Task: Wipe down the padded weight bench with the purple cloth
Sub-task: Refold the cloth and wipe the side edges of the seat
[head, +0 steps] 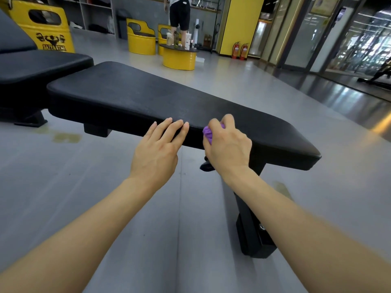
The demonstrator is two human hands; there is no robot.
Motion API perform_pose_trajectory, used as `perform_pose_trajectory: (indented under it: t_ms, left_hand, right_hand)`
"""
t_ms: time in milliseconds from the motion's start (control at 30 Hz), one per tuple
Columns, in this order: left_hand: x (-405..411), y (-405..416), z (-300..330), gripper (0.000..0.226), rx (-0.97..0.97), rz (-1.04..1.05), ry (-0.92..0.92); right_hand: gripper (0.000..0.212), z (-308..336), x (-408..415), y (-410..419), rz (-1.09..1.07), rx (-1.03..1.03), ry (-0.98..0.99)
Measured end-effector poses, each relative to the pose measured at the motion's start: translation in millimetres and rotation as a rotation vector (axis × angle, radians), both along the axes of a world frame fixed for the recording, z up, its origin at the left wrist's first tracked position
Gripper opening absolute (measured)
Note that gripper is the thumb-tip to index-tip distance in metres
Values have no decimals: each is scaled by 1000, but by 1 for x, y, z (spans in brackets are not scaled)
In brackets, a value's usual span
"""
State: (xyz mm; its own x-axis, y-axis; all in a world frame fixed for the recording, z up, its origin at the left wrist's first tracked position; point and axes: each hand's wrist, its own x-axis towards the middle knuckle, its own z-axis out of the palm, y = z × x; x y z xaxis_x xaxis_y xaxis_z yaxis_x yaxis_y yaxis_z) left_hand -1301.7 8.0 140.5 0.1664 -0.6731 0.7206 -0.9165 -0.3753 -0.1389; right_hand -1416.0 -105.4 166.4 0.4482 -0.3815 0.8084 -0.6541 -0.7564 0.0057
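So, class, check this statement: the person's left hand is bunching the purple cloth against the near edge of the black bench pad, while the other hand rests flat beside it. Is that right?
Not quite: the hands are swapped. In the head view the right hand grips the bunched purple cloth against the near edge of the black bench pad, while the left hand rests flat beside it, fingers straight on the edge.

Over the black padded weight bench (135, 96), the right hand (227, 149) grips a bunched purple cloth (207, 134) against the near edge while the left hand (157, 152) rests beside it, straight fingers (169, 125) on the padding.
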Motion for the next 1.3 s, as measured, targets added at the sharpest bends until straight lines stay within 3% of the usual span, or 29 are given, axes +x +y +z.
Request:
perform_pose_trajectory:
  t_ms: [100, 200, 300, 500, 633, 767, 900, 1000, 1133, 1300]
  left_hand:
    - [1, 1, 0, 68, 9, -7, 6]
    - [0, 0, 0, 68, 12, 0, 7]
    - [-2, -1, -1, 67, 15, 13, 0]
    - [-8, -1, -2, 69, 19, 48, 15]
    - [-17, -5, -3, 66, 34, 24, 7]
    - [-39, -32, -3, 64, 90, -98, -74]
    - [-56, -67, 3, 65, 125, -172, -133]
    - [-65, -86, 2, 64, 123, -210, -168]
    - [-77, -102, 4, 59, 145, -251, -189]
    - [-89, -124, 7, 59, 182, -257, -228]
  right_hand:
    - [21, -9, -15, -12, -14, 49, 30]
    - [26, -28, -58, -43, -150, 284, 17]
    - [20, -38, -86, -60, -203, 427, -130]
    - [22, -40, -38, -32, 45, 205, -158]
    - [25, -43, -49, -49, 101, 148, -49]
    - [27, -55, -94, -85, -4, 234, -44]
    - [17, -58, -127, -104, -168, 466, -246]
    - [22, -54, -103, -88, -38, 318, -272]
    - [42, -54, -82, -82, 218, 132, -92]
    - [37, -73, -130, -132, 149, 95, -132]
